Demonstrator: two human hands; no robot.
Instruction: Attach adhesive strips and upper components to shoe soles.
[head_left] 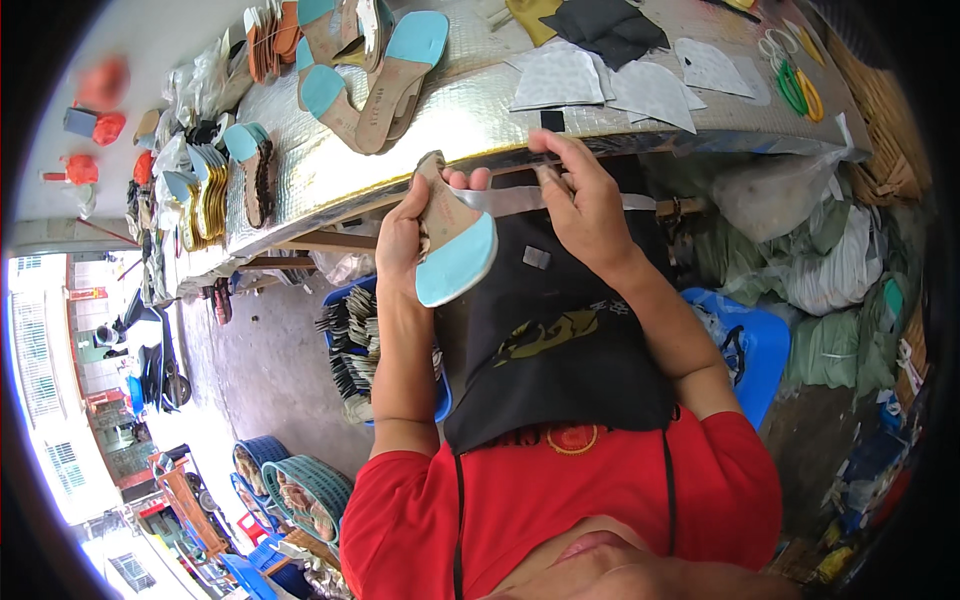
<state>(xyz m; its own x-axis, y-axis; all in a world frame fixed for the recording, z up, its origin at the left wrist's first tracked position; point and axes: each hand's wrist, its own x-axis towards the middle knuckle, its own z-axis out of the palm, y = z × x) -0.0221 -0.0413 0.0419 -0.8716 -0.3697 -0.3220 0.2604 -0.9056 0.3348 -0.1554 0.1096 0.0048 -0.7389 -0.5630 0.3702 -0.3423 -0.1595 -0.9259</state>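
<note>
An insole (452,232) with a light-blue front and a tan, printed rear is in my left hand (405,225). My left thumb lies along its edge and the fingers curl behind it, with the blue end pointing down toward me. My right hand (590,200) is raised to the right of the insole, apart from it, thumb and fingers drawn together. Something small and greyish shows at its fingertips, too little to name. A pale, translucent strip (510,201) runs between the insole and my right hand; I cannot tell whether either hand grips it.
On the foil-covered bench (285,150) lie more blue-tipped insoles (385,95), white cut pieces (560,80), black pieces (605,30) and scissors (800,85). Blue crates (745,345) stand under the bench on both sides. Baskets (310,490) sit at lower left.
</note>
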